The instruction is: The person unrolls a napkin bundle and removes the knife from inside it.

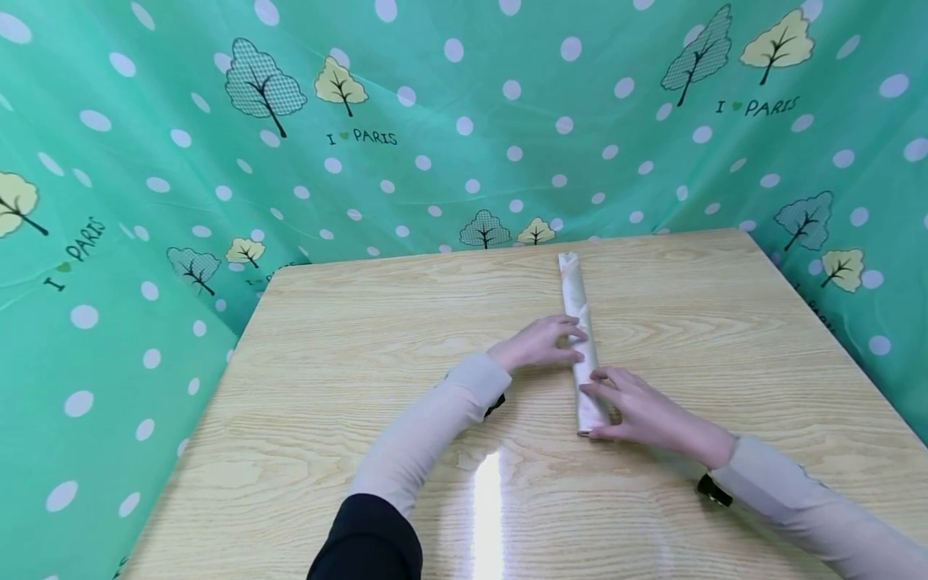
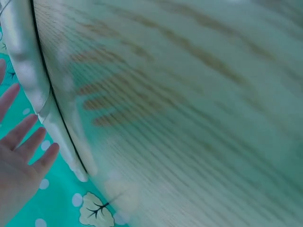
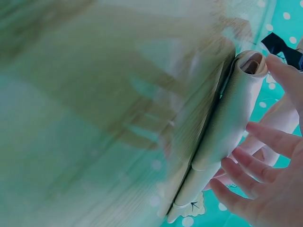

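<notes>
A rolled-up length of shiny cream cloth (image 1: 574, 286) lies on the wooden table (image 1: 348, 338), its long side running away from me. My left hand (image 1: 542, 342) is at the middle of the roll from the left, fingers spread and lightly bent. In the left wrist view the fingers of that hand (image 2: 23, 161) are apart beside the roll (image 2: 28, 56). Near the roll's front end is my right hand (image 1: 641, 407). The right wrist view shows the right thumb (image 3: 284, 75) by the roll's open end (image 3: 251, 64), with loosely extended fingers along its side.
A green polka-dot curtain (image 1: 464, 97) with tree prints hangs behind the table and along its sides. Bright light reflects as a white streak (image 1: 488, 515) on the tabletop near me. Both sleeves are pale, and a black band (image 1: 714, 490) is on the right wrist.
</notes>
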`<control>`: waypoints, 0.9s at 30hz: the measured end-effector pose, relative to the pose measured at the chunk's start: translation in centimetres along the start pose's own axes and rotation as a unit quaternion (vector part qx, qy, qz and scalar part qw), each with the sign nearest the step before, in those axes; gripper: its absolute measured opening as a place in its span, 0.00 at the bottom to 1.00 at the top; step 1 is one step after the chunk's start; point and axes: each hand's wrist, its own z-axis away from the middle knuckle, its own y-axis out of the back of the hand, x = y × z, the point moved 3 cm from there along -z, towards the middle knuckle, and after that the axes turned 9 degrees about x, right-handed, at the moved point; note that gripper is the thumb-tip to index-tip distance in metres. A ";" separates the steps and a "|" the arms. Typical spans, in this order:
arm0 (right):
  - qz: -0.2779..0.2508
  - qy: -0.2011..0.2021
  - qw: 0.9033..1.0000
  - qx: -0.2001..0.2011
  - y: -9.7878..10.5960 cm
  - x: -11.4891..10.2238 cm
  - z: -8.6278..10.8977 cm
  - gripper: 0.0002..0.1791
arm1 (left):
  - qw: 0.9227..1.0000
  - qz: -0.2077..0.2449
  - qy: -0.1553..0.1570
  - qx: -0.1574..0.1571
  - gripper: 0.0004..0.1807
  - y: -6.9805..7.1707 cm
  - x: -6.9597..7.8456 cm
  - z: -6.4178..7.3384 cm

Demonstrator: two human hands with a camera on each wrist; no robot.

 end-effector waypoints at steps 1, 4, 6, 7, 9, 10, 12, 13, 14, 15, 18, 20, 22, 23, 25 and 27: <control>0.000 0.000 1.000 0.000 -0.1 0.0 0.0 0.36 | 1.000 0.000 0.002 -0.002 0.24 -0.1 0.0 0.0; 0.002 0.004 1.000 0.004 -0.2 0.2 0.0 0.38 | 1.000 0.000 0.006 -0.003 0.24 -0.2 0.0 -0.1; 0.002 0.009 1.000 0.010 -0.3 0.2 0.0 0.38 | 1.000 0.000 0.009 -0.002 0.24 -0.3 0.1 -0.2; 0.004 0.011 1.000 0.014 -0.3 0.3 0.0 0.38 | 1.000 0.001 0.010 -0.001 0.23 -0.4 0.1 -0.2; 0.006 0.017 1.000 0.022 -0.4 0.3 0.0 0.37 | 1.000 0.006 0.015 -0.002 0.23 -0.4 0.2 -0.4; 0.006 0.019 0.999 0.026 -0.4 0.2 0.0 0.37 | 1.000 0.007 0.017 -0.004 0.23 -0.5 0.2 -0.4; 0.007 0.024 0.999 0.034 -0.4 0.2 -0.1 0.35 | 1.000 0.010 0.023 -0.008 0.23 -0.5 0.3 -0.5; 0.008 0.026 0.999 0.037 -0.4 0.2 -0.1 0.34 | 1.000 0.011 0.026 -0.011 0.23 -0.6 0.3 -0.5; 0.008 0.027 0.999 0.041 -0.5 0.2 -0.1 0.33 | 0.999 0.011 0.028 -0.013 0.23 -0.6 0.3 -0.6; 0.007 0.028 0.999 0.043 -0.5 0.2 -0.1 0.33 | 0.999 0.012 0.030 -0.014 0.22 -0.7 0.2 -0.6; 0.008 0.027 0.999 0.044 -0.6 0.2 -0.1 0.31 | 0.999 0.014 0.031 -0.016 0.22 -0.7 0.2 -0.7; 0.009 0.026 0.999 0.044 -0.6 0.2 -0.1 0.30 | 0.999 0.016 0.031 -0.019 0.21 -0.7 0.3 -0.8; 0.009 0.024 0.999 0.044 -0.6 0.2 -0.1 0.30 | 0.999 0.018 0.032 -0.021 0.21 -0.6 0.3 -0.8; 0.009 0.024 0.999 0.045 -0.6 0.2 -0.1 0.30 | 0.999 0.018 0.033 -0.023 0.21 -0.6 0.4 -0.8; 0.009 0.025 0.999 0.046 -0.6 0.2 -0.1 0.29 | 0.999 0.018 0.035 -0.025 0.21 -0.5 0.4 -0.8; 0.008 0.024 0.999 0.047 -0.6 0.1 -0.1 0.29 | 0.999 0.017 0.036 -0.028 0.21 -0.6 0.4 -0.8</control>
